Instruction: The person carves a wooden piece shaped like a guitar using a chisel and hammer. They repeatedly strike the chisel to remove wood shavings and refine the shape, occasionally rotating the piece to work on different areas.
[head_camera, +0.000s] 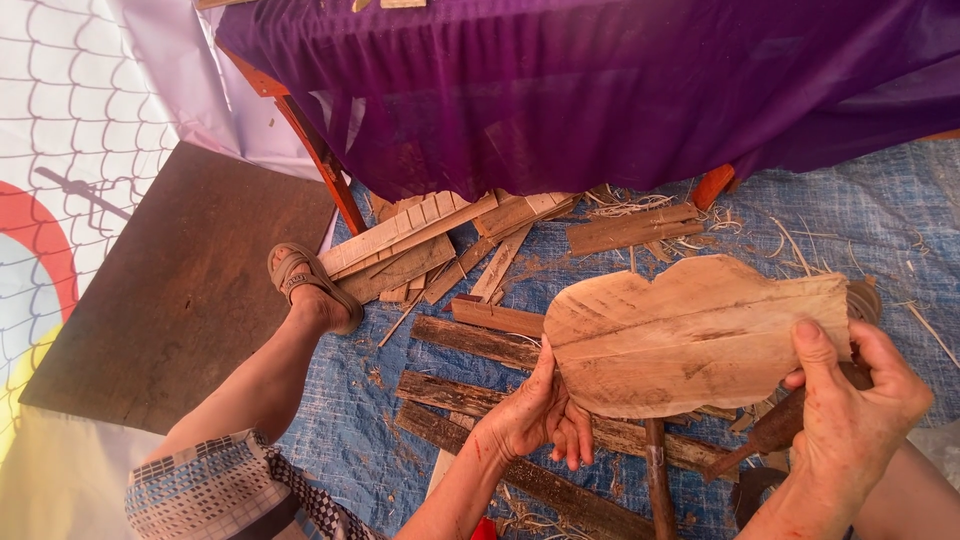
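Hands (540, 415) (850, 400) grip wooden slab (690, 335), long axis left-right.

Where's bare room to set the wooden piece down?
Both hands, left hand and right hand, hold the wooden piece. Free: the dark board left of the sandalled foot, and blue tarp at upper right, with only scattered shavings. Crowded: the planks beneath the hands and the offcut pile by the purple cloth.

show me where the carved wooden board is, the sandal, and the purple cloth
carved wooden board (690, 335), head view, middle of its pale flat face.
sandal (298, 272), head view, straps over the foot.
purple cloth (600, 90), head view, middle of the hanging drape.
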